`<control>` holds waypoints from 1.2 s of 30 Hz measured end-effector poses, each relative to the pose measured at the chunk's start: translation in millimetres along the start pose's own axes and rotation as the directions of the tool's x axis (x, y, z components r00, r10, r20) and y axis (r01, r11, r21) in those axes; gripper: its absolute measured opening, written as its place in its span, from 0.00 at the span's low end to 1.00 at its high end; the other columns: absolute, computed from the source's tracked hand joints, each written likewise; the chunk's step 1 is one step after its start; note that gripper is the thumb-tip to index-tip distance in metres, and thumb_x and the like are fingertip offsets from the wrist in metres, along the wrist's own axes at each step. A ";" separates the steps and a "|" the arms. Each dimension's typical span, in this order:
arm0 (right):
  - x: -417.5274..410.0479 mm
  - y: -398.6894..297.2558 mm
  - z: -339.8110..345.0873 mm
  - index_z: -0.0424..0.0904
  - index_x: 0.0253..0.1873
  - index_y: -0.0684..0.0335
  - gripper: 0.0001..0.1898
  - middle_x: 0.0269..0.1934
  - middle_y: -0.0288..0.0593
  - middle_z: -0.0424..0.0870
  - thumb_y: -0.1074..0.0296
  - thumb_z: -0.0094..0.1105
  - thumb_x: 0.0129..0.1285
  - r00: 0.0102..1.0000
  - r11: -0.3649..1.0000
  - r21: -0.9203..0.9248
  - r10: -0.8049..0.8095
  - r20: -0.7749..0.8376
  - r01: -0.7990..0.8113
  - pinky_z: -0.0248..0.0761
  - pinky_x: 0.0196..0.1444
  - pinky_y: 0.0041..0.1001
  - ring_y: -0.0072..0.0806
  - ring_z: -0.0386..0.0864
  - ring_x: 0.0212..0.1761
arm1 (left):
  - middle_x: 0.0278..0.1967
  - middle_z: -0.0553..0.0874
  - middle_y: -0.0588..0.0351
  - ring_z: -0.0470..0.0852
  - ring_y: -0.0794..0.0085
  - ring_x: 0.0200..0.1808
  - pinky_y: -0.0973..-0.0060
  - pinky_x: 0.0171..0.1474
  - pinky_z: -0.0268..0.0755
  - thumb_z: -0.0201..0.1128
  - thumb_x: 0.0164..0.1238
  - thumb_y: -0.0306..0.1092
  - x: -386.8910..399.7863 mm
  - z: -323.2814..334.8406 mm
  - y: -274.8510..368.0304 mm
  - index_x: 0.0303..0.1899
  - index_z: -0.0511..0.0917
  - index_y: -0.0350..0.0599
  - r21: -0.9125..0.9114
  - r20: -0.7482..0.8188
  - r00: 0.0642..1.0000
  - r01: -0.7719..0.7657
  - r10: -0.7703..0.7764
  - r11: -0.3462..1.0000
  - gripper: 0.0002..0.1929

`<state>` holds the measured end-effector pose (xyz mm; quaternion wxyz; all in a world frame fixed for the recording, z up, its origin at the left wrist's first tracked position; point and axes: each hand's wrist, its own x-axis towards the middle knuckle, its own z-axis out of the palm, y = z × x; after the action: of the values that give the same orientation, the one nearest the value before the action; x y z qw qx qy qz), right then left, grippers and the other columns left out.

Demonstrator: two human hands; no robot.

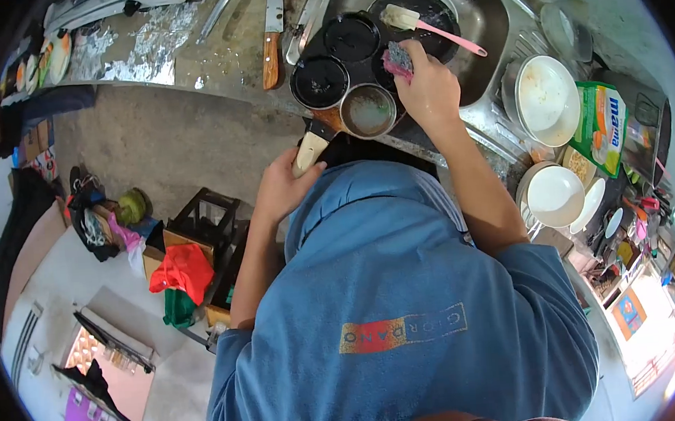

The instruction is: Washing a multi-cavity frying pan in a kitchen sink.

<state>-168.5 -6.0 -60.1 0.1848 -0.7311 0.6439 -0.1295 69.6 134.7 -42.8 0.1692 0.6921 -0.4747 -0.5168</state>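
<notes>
My left hand (290, 184) is closed around the cream handle (310, 152) of a pan with several round cups (320, 82). The pan rests over the near edge of a steel sink. In my right hand (430, 86) is a pink and grey scrubbing sponge (398, 60), pressed at the pan's right-hand cup, which the hand partly hides. The cup nearest me (369, 111) looks paler than the dark others. Behind the pan, a dark round pan (438, 7) lies in the sink basin (486, 24), with a pink-handled spatula (448, 37) across it.
A knife with a wooden handle (271, 56) lies on the wet counter (199, 73) left of the sink. White bowls (547, 99) stand stacked on the right, beside a green food packet (599, 127). More bowls (555, 195) sit nearer me.
</notes>
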 end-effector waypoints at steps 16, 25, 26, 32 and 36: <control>-44.2 18.3 32.2 0.70 0.49 0.55 0.18 0.30 0.60 0.81 0.71 0.62 0.53 0.983 0.991 0.116 -0.088 0.164 0.069 0.73 0.38 0.50 0.58 0.81 0.36 | 0.31 0.83 0.34 0.82 0.39 0.37 0.54 0.36 0.73 0.60 0.67 0.52 5.7 19.5 -44.4 0.36 0.74 0.37 0.210 0.030 1.000 -0.016 0.009 0.978 0.22; -47.3 2.4 55.9 0.68 0.50 0.54 0.19 0.36 0.60 0.83 0.69 0.63 0.54 0.994 0.993 0.067 0.096 -0.053 -0.092 0.73 0.40 0.51 0.61 0.80 0.38 | 0.33 0.84 0.33 0.82 0.36 0.39 0.48 0.41 0.73 0.53 0.70 0.57 17.2 21.2 -57.6 0.41 0.72 0.38 0.322 0.150 0.989 -0.040 -0.009 0.946 0.25; -49.2 6.3 47.2 0.68 0.50 0.55 0.19 0.36 0.61 0.83 0.69 0.63 0.54 0.990 0.992 -0.017 0.122 0.071 -0.121 0.73 0.41 0.51 0.61 0.80 0.38 | 0.33 0.84 0.33 0.82 0.36 0.39 0.48 0.41 0.73 0.53 0.70 0.57 17.1 19.4 -59.2 0.41 0.72 0.38 0.320 0.154 0.988 -0.042 -0.008 0.946 0.25; -37.4 2.7 65.2 0.69 0.49 0.56 0.19 0.36 0.62 0.82 0.64 0.66 0.55 0.965 0.978 0.061 0.207 -0.159 -0.199 0.73 0.41 0.49 0.61 0.79 0.40 | 0.36 0.83 0.31 0.82 0.37 0.43 0.49 0.46 0.73 0.51 0.71 0.57 20.6 18.5 -52.1 0.42 0.72 0.36 0.332 0.184 0.983 -0.068 0.006 0.941 0.26; -48.4 15.8 41.4 0.67 0.50 0.58 0.20 0.38 0.61 0.82 0.65 0.66 0.56 0.988 0.997 0.040 0.060 0.145 -0.066 0.72 0.40 0.49 0.62 0.79 0.39 | 0.36 0.83 0.30 0.81 0.36 0.43 0.49 0.45 0.72 0.51 0.70 0.57 20.1 18.1 -56.3 0.41 0.72 0.35 0.331 0.176 0.984 -0.053 -0.006 0.942 0.27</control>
<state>-171.5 44.5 -101.8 0.2509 -0.7134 0.6488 -0.0851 81.3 150.3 -102.1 0.0133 0.6570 -0.5768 -0.4853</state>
